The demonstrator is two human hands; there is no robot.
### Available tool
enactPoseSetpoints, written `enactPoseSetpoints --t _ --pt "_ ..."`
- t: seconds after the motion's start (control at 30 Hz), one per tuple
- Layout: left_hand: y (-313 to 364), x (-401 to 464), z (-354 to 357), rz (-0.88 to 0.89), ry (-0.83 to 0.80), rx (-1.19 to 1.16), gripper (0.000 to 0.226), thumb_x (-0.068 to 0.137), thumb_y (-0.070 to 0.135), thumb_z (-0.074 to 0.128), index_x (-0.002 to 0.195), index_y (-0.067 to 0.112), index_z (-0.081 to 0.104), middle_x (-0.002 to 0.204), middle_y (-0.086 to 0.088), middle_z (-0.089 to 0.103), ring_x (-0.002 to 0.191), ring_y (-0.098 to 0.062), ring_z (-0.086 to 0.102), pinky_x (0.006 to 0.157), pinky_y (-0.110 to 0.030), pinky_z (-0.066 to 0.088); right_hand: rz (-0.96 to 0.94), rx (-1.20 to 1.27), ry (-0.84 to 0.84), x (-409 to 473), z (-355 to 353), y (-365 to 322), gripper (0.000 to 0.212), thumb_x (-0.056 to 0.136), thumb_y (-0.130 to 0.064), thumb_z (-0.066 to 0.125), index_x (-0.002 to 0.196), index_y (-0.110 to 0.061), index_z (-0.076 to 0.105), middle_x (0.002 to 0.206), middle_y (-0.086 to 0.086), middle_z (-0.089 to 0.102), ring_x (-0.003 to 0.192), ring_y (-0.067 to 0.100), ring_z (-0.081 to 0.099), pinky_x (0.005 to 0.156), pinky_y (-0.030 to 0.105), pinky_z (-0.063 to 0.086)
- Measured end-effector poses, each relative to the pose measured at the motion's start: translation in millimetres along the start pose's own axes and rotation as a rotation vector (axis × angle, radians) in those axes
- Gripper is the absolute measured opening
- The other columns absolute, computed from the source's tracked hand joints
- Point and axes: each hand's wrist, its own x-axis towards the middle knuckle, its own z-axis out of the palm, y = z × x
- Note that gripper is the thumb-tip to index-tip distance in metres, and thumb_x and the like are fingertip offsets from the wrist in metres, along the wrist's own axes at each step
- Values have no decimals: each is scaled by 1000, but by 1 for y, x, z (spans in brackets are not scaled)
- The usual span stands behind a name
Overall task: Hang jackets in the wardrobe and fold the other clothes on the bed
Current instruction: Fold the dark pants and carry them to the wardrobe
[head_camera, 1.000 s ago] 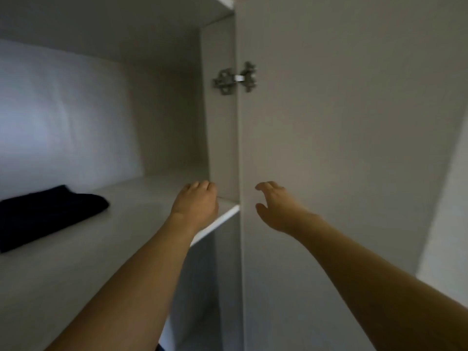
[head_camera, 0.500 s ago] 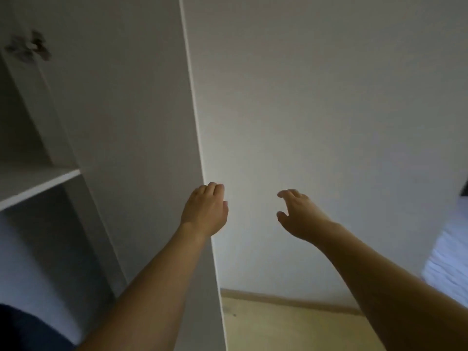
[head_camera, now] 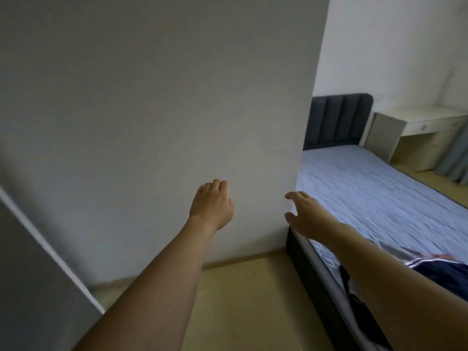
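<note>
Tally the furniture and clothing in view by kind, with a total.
Bed: 1
Desk: 1
Wardrobe door: 1
Dark garment on the bed, partly hidden by the right arm: 1
Total: 4

Both arms reach forward toward a plain white wall [head_camera: 157,102]. The left hand [head_camera: 212,205] hangs before it with fingers loosely curled, holding nothing; the right hand [head_camera: 302,215] is spread, empty, over the near edge of the bed [head_camera: 367,188]. A dark garment [head_camera: 430,268] lies on the bed's near end, beside the right forearm. Behind the bed stand a dark headboard [head_camera: 336,120] and a pale bench [head_camera: 415,133].
</note>
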Motion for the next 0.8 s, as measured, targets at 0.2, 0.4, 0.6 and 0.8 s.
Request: enactPoseSetpoints --t 0.2,0.4,0.6,0.8 --pt "184 47 46 102 -5 -31 45 99 28 35 138 6 41 138 -14 47 122 -29 47 106 -39 35 82 -7 21 -16 -46 186 52 97 -25 51 145 -14 35 150 7 35 131 27 41 106 36 36" --pt "301 57 105 54 -177 -23 48 98 32 40 139 9 41 141 -11 46 125 -29 45 106 -36 33 151 12 -145 -21 -72 341 51 97 -24 51 144 -12 35 150 10 35 133 28 39 106 34 34" --pt "374 88 174 -98 -294 -96 45 97 32 41 136 10 43 141 -12 45 125 -31 46 105 -36 37 194 46 -168 4 -82 459 48 96 -19 50 142 -11 38 149 10 36 134 27 39 105 30 31" --pt "513 146 241 -94 -372 -203 37 95 28 43 128 12 48 134 -10 49 120 -33 49 99 -37 40 261 42 -291 33 -92 617 50 95 -19 51 142 -11 37 148 10 36 133 27 38 104 31 31"
